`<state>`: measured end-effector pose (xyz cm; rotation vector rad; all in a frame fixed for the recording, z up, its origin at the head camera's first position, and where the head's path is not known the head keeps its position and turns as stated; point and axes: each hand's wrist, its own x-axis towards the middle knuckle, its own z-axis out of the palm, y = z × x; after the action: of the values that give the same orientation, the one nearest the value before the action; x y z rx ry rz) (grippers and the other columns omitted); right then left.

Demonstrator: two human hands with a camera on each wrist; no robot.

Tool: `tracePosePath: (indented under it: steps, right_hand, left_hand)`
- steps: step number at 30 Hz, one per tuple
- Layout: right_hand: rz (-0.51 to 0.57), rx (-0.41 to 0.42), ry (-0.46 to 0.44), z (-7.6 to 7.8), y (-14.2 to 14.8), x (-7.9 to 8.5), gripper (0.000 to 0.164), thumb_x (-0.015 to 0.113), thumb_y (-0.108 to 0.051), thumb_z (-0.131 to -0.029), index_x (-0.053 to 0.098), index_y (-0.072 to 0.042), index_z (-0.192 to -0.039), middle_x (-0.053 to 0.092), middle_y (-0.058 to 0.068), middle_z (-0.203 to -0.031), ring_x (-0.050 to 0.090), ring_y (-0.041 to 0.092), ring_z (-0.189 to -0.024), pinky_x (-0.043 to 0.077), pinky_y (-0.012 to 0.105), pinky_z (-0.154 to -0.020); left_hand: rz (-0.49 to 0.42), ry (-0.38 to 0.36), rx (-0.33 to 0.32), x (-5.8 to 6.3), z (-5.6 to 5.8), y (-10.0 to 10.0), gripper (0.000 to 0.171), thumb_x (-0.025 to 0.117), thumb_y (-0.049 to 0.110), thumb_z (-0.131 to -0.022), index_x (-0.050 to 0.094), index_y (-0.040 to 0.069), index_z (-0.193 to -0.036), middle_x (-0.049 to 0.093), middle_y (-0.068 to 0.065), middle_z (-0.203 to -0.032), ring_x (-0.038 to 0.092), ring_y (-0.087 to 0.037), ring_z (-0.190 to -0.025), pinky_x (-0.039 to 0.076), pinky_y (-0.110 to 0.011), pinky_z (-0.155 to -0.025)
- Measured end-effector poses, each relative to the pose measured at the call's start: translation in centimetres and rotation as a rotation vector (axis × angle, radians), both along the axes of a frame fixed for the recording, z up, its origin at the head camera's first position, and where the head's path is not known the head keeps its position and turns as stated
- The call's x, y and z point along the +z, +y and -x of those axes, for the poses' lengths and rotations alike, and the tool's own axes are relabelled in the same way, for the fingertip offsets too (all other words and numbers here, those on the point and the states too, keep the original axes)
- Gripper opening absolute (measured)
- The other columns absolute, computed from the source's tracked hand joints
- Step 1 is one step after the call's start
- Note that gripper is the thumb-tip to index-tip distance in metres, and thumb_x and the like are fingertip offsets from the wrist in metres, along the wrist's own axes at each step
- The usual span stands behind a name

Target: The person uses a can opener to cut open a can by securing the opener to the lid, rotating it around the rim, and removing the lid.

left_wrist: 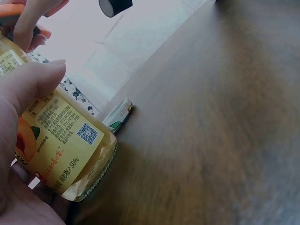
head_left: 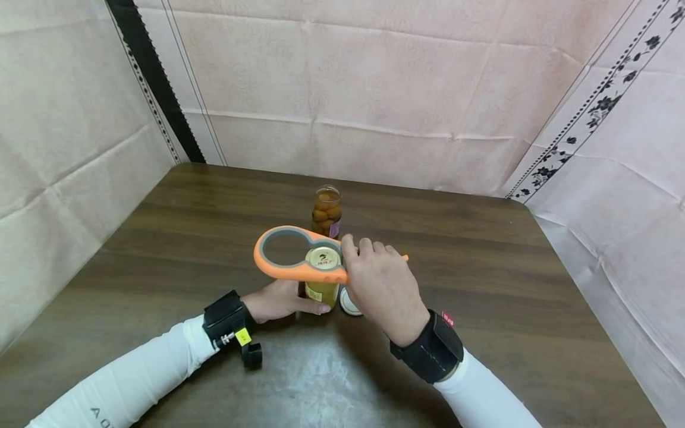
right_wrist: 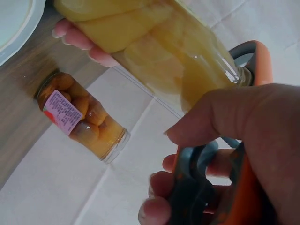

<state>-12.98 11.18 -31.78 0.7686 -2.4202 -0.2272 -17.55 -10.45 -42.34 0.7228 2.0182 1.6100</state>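
In the head view my left hand holds a jar of yellow peach pieces upright near the middle of the table. Its thumb lies across the paper label and the fingers go behind the glass. A pale gold lid tops this jar. My right hand grips the handles of an orange jar opener with grey lining. Seen from above, the opener's smaller loop encircles the lid, while its larger loop extends left past the jar. In the right wrist view, fingers and thumb wrap the handles.
Behind the peach jar stands a lidless glass jar of brown-orange fruit with a purple label. A loose white lid lies on the wooden table, just right of the peach jar. Cloth hangings surround the table's back and sides.
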Motion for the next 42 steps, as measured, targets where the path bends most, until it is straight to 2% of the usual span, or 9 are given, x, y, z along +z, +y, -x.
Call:
tracePosePath:
  steps: [3,8,11,16,25,30,37,42]
  right_hand:
    - [0.001,0.003,-0.015,0.0,0.0,-0.1,0.028,0.068,-0.014,-0.086,0.061,-0.002,-0.110,0.060,0.005,-0.072,0.056,0.017,-0.059,0.049,0.028,-0.054]
    - [-0.013,0.002,-0.006,0.2,0.0,-0.2,0.009,0.064,-0.010,-0.085,0.058,-0.004,-0.089,0.051,0.002,-0.066,0.048,0.014,-0.054,0.040,0.026,-0.050]
    - [-0.016,-0.001,0.000,0.3,0.0,-0.2,0.008,0.062,-0.009,-0.082,0.054,-0.007,-0.081,0.046,0.000,-0.064,0.043,0.013,-0.052,0.035,0.025,-0.049]
    - [0.000,-0.002,-0.020,0.5,0.0,-0.2,0.010,0.063,-0.008,-0.080,0.053,-0.007,-0.081,0.044,0.000,-0.063,0.040,0.012,-0.051,0.033,0.025,-0.049]
    - [0.025,-0.033,-0.062,-0.1,-0.3,-0.2,0.014,0.069,-0.013,-0.084,0.059,-0.005,-0.087,0.052,0.002,-0.065,0.049,0.013,-0.055,0.046,0.028,-0.052]
    - [0.029,-0.056,-0.026,-0.7,-0.7,-0.1,0.013,0.068,-0.014,-0.084,0.059,-0.005,-0.083,0.051,0.002,-0.063,0.050,0.015,-0.053,0.045,0.028,-0.051]
    - [0.027,-0.108,0.043,-1.5,-1.2,-0.1,0.018,0.068,-0.016,-0.084,0.064,-0.002,-0.094,0.058,0.005,-0.065,0.059,0.019,-0.055,0.048,0.029,-0.051]
    - [0.010,-0.130,0.072,-1.5,-1.3,-0.1,0.018,0.068,-0.018,-0.085,0.064,-0.002,-0.094,0.058,0.004,-0.064,0.061,0.019,-0.055,0.048,0.028,-0.051]
  left_hand:
    - [0.000,-0.003,0.004,0.2,-0.1,0.1,0.071,0.082,0.018,-0.086,0.045,0.024,-0.146,0.058,-0.001,-0.137,0.053,-0.022,-0.124,0.039,-0.045,-0.112]
    - [0.009,-0.008,0.019,0.4,-0.3,0.4,0.071,0.082,0.018,-0.085,0.046,0.022,-0.146,0.059,-0.003,-0.137,0.054,-0.021,-0.123,0.040,-0.042,-0.110]
    - [0.001,0.002,0.028,0.4,-0.4,0.5,0.071,0.083,0.018,-0.085,0.047,0.022,-0.146,0.060,-0.003,-0.137,0.055,-0.020,-0.122,0.041,-0.041,-0.110]
    - [-0.033,0.027,0.034,0.3,-0.5,0.9,0.070,0.084,0.015,-0.084,0.049,0.022,-0.144,0.062,-0.003,-0.135,0.056,-0.020,-0.121,0.041,-0.042,-0.111]
    - [-0.046,-0.001,0.082,0.3,-1.0,1.4,0.075,0.084,0.014,-0.083,0.046,0.025,-0.146,0.058,0.000,-0.140,0.056,-0.019,-0.125,0.043,-0.039,-0.111]
    - [-0.059,-0.008,0.085,0.3,-1.3,1.4,0.073,0.084,0.014,-0.084,0.046,0.024,-0.146,0.059,-0.001,-0.139,0.057,-0.020,-0.124,0.045,-0.037,-0.108]
    - [-0.039,-0.024,0.096,0.2,-1.4,1.3,0.068,0.084,0.016,-0.084,0.050,0.021,-0.143,0.062,-0.002,-0.135,0.058,-0.019,-0.122,0.046,-0.037,-0.107]
    - [-0.041,-0.022,0.101,0.2,-1.3,1.4,0.067,0.084,0.015,-0.084,0.051,0.020,-0.143,0.062,-0.004,-0.135,0.059,-0.018,-0.121,0.046,-0.036,-0.107]
